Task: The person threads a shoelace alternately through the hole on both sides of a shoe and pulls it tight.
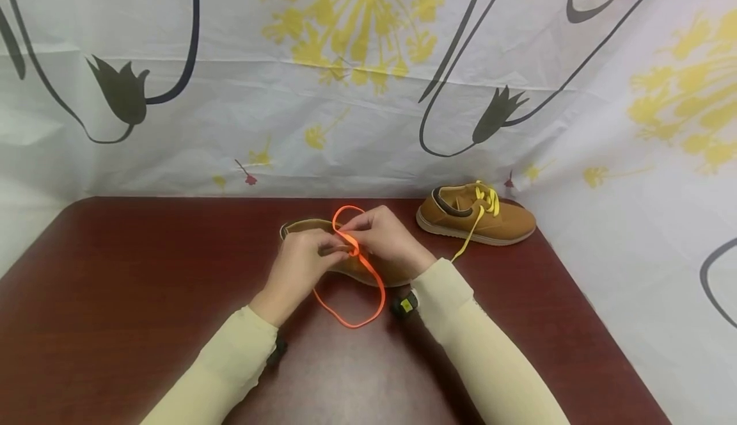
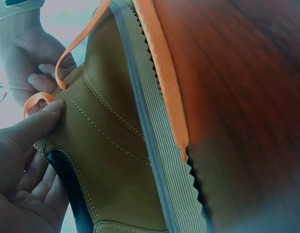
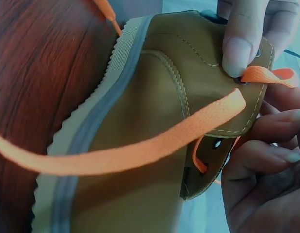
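Observation:
A tan shoe (image 1: 368,274) with an orange shoelace (image 1: 352,327) lies on the table between both hands. My left hand (image 1: 296,268) pinches the shoe's eyelet flap; its thumb (image 2: 35,124) presses beside an eyelet where a short bend of lace comes out. From the other side, my right hand (image 1: 388,236) has its fingers (image 3: 273,126) curled at the flap's edge, by that bend of lace, and seems to pinch it. One lace end with its orange tip (image 2: 181,145) hangs over the ribbed sole. Another stretch of lace crosses the toe in the right wrist view.
A second tan shoe (image 1: 507,223) with a yellow shoelace (image 1: 472,230) stands at the back right of the dark red table (image 1: 144,284). Behind and to the right hangs a white patterned curtain (image 1: 242,105). Black wrist cameras (image 1: 405,304) sit under the sleeves.

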`<state>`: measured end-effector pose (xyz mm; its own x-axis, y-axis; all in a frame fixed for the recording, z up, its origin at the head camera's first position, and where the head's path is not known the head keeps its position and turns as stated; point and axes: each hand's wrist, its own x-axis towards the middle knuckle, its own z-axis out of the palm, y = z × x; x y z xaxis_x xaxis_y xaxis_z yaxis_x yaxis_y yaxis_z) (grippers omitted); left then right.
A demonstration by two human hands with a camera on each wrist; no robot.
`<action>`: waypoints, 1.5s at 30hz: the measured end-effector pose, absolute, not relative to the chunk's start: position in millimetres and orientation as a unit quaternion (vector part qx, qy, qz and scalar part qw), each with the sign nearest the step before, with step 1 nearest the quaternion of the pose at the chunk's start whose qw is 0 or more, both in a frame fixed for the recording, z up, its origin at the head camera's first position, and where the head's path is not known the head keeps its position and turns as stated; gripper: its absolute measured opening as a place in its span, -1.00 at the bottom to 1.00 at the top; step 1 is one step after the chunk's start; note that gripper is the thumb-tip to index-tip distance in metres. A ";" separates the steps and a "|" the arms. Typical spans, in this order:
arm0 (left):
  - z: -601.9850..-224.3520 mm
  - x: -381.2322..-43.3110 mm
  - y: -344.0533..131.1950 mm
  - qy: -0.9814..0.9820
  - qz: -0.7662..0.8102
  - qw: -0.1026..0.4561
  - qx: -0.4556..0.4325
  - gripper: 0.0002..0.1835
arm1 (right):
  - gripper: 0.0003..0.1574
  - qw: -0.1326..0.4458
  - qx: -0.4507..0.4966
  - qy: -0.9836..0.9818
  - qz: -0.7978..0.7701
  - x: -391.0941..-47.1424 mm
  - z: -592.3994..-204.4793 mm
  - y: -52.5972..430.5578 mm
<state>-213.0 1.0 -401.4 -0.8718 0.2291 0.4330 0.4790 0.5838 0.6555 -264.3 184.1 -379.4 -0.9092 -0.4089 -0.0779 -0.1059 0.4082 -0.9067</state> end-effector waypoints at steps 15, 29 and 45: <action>-388.2 -219.5 -3.5 -0.879 -0.459 0.033 -0.122 -0.68 | -0.88 0.095 -0.104 0.827 -0.545 -258.5 -385.8 180.1; -372.3 -235.6 -9.7 -0.879 -0.457 -0.088 -0.109 -0.74 | -0.79 0.117 -0.063 0.791 -0.597 -251.6 -388.2 175.4; -369.0 -242.7 -1.4 -0.886 -0.445 -0.104 -0.078 -0.81 | -0.79 0.080 -0.025 0.801 -0.593 -241.9 -389.9 183.6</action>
